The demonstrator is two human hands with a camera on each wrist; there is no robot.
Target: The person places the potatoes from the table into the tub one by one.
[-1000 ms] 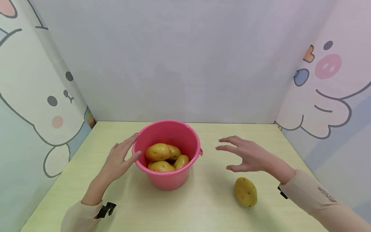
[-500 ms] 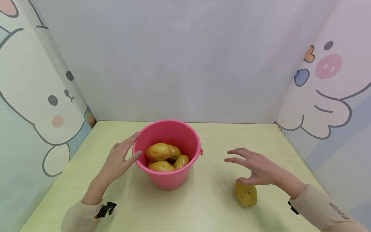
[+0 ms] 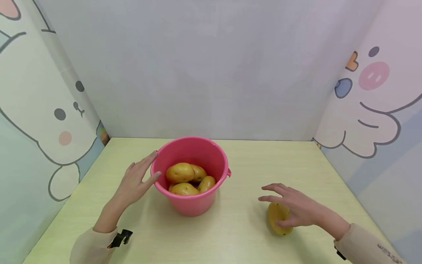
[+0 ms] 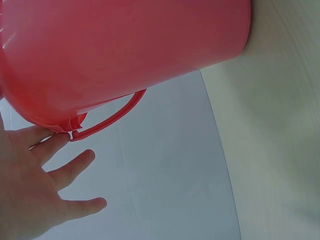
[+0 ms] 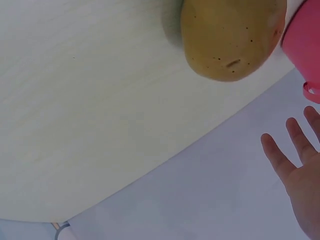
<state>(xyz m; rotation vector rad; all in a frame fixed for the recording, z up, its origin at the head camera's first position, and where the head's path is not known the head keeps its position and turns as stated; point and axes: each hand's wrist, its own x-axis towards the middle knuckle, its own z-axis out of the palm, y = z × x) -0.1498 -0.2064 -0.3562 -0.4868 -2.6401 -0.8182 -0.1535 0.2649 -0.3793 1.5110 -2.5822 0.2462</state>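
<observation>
A pink bucket (image 3: 194, 148) stands left of the middle of the table, holding several yellow-brown potatoes (image 3: 179, 173). At its left rim is my left hand (image 3: 131, 186), thumb and index finger touching the edge. In the left wrist view, the straight, spread fingers of my left hand (image 4: 30, 187) lie beside the bucket (image 4: 125, 45) near the hinge of its handle (image 4: 112, 119). A single potato (image 3: 277, 212) rests on the table to the right. Right over it hovers my right hand (image 3: 298, 208), fingers spread and thumb overlapping the potato. In the right wrist view the potato (image 5: 231, 40) appears beyond the relaxed fingers.
The pale wood table (image 3: 230, 238) meets a plain grey-white back wall (image 3: 211, 73). Side walls with cartoon animals, a white one (image 3: 43, 95) at left and a pink-nosed one (image 3: 382, 102) at right, close in the workspace.
My right hand has come down and toward me, from beyond the loose potato to directly over it. The left hand, the bucket and the potatoes have stayed put.
</observation>
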